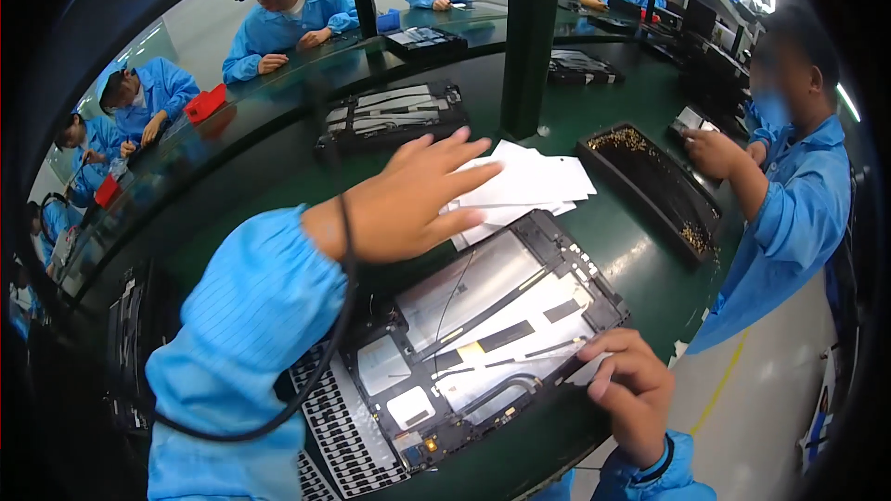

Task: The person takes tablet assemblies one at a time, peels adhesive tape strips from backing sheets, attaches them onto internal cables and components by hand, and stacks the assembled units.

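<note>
An opened tablet-like housing (pixel 501 315) lies at a slant on the green bench, showing silvery plates, dark strips and thin cables. My left hand (pixel 399 199) reaches above its far left side with fingers spread, holding nothing. Just beyond those fingertips is a loose stack of white papers (pixel 538 181); I cannot tell whether they touch. At the housing's near right edge, my right hand (pixel 640 394) is closed, its thumb and forefinger on a small pale flat piece (pixel 587 372). Rows of black cut-outs on a pale sheet (pixel 348 427) sit partly under the housing's left side.
A long black tray (pixel 654 190) of small brass-coloured parts stands at right, near a co-worker (pixel 789 167). More dark trays (pixel 394 116) with device parts line the back. A green post (pixel 529 46) rises mid-bench. A black cable (pixel 348 288) hangs across my left sleeve.
</note>
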Motion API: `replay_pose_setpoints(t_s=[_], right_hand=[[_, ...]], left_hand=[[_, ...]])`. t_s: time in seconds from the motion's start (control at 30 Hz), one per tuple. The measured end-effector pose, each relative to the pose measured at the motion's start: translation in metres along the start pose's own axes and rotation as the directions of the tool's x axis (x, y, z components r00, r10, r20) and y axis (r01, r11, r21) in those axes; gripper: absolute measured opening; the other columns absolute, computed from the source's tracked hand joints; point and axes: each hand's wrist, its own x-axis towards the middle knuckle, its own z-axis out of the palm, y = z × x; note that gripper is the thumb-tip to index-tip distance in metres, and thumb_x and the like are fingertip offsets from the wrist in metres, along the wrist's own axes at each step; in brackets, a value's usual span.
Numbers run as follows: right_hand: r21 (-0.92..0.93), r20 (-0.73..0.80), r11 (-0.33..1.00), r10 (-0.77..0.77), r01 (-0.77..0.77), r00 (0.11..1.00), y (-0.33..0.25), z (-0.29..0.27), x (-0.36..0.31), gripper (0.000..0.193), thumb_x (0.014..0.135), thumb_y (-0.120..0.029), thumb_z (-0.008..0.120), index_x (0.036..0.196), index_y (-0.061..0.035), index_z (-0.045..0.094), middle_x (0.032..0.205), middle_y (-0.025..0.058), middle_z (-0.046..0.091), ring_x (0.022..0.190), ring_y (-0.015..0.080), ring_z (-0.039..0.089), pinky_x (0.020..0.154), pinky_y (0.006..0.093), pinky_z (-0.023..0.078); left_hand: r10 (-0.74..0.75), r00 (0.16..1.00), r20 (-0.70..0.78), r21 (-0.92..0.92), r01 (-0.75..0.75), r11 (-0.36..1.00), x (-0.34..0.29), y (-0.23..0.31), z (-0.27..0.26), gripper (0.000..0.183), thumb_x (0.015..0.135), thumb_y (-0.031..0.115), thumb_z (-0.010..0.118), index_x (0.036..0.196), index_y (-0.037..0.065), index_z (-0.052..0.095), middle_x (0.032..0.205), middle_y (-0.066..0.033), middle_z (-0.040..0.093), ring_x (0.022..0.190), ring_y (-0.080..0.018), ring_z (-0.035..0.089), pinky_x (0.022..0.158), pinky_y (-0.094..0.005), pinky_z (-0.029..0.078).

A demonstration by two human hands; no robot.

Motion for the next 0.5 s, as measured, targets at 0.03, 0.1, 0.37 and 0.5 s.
replay_pose_setpoints(t_s=[0.03, 0.1, 0.37, 0.5], right_hand=[[0.019, 0.014, 0.999, 0.030, -0.030, 0.999, 0.002, -0.001, 0.002, 0.007, 0.065, 0.001, 0.061, 0.071, -0.0002, 0.058, 0.092, 0.0124, 0.061, 0.091, 0.0228, 0.050, 0.083, 0.0342, 0.036], [0.041, 0.051, 0.996, 0.075, -0.077, 0.996, -0.003, -0.001, 0.004, 0.006, 0.066, 0.000, 0.061, 0.072, -0.0011, 0.058, 0.093, 0.0117, 0.061, 0.096, 0.0242, 0.050, 0.087, 0.0373, 0.034], [-0.155, 0.429, 0.987, 0.019, 0.053, 0.903, -0.009, 0.029, 0.009, 0.005, 0.068, -0.005, 0.061, 0.072, -0.0062, 0.058, 0.100, 0.0067, 0.060, 0.104, 0.0267, 0.050, 0.096, 0.0453, 0.025], [-0.375, 0.428, 0.912, 0.012, 0.166, 0.904, -0.008, 0.037, 0.008, 0.007, 0.064, -0.007, 0.061, 0.070, -0.0082, 0.057, 0.100, 0.0060, 0.060, 0.102, 0.0259, 0.051, 0.095, 0.0448, 0.024]], left_hand=[[-0.027, 1.000, 0.006, 0.038, 0.027, 0.999, -0.023, 0.005, 0.000, 0.048, 0.086, 0.021, 0.049, 0.130, 0.008, 0.036, 0.138, -0.0208, 0.024, 0.130, -0.0350, 0.018, 0.103, -0.0485, 0.016], [-0.108, 0.993, 0.044, 0.047, 0.106, 0.993, -0.060, 0.024, -0.004, 0.046, 0.080, 0.012, 0.056, 0.124, 0.006, 0.043, 0.135, -0.0204, 0.029, 0.129, -0.0360, 0.022, 0.103, -0.0482, 0.018], [0.008, 0.944, -0.331, -0.332, -0.124, 0.935, -0.130, 0.130, 0.040, 0.027, 0.069, 0.007, 0.063, 0.096, 0.000, 0.063, 0.099, -0.0116, 0.058, 0.087, -0.0269, 0.058, 0.072, -0.0366, 0.048], [0.151, 0.950, -0.275, -0.171, -0.202, 0.964, -0.129, 0.134, 0.055, 0.026, 0.071, 0.006, 0.061, 0.097, -0.001, 0.062, 0.096, -0.0117, 0.060, 0.082, -0.0241, 0.058, 0.065, -0.0319, 0.050]])
